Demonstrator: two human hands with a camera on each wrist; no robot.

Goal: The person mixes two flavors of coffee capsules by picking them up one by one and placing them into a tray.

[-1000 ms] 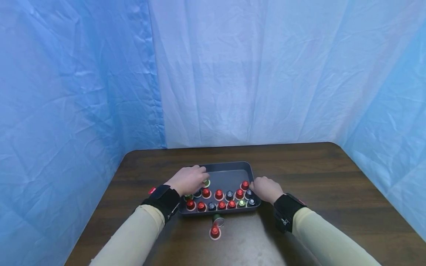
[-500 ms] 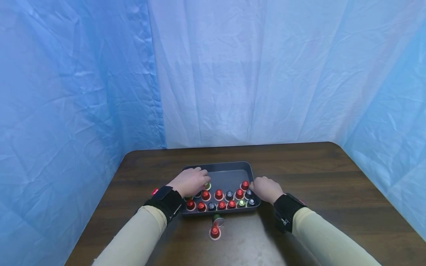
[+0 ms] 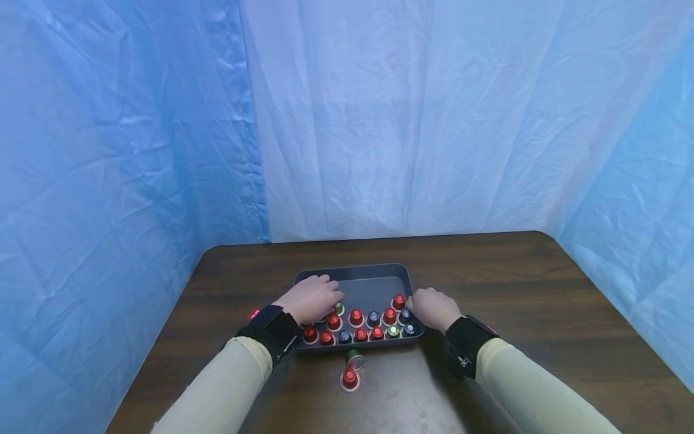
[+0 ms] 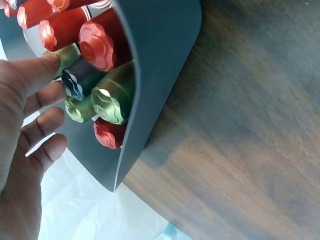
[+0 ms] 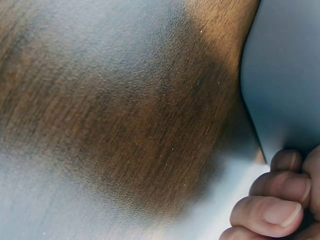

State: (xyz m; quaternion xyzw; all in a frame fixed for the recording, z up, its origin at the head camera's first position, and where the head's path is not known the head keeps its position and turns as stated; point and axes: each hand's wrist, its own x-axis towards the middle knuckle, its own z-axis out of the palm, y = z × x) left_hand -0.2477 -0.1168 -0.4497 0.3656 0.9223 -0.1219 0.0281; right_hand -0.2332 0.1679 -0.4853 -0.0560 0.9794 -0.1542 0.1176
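My left hand [image 3: 310,299] reaches into a dark grey baking tray [image 3: 374,288]. In the left wrist view its thumb and a finger pinch a green coffee capsule [image 4: 67,57], beside a dark blue capsule [image 4: 75,84] and another green capsule [image 4: 112,100]. Rows of red, dark blue and green capsules stand along the tray's near side, and the left hand hides some of them. At the tray's right edge my right hand [image 3: 434,308] grips the rim with curled fingers; in the right wrist view these fingers [image 5: 270,215] lie against the tray's wall [image 5: 280,75].
On the brown wooden table [image 3: 488,265], just in front of the tray, a dark green capsule [image 3: 355,359] lies on its side. Nearer to me stands a red capsule [image 3: 349,378]. Pale blue sheeting [image 3: 390,120] hangs behind the table and at both sides.
My left hand has moved a little right and nearer to me, with the green capsule shifting along. The red capsules beside it have been nudged slightly. My right hand stays at the rim.
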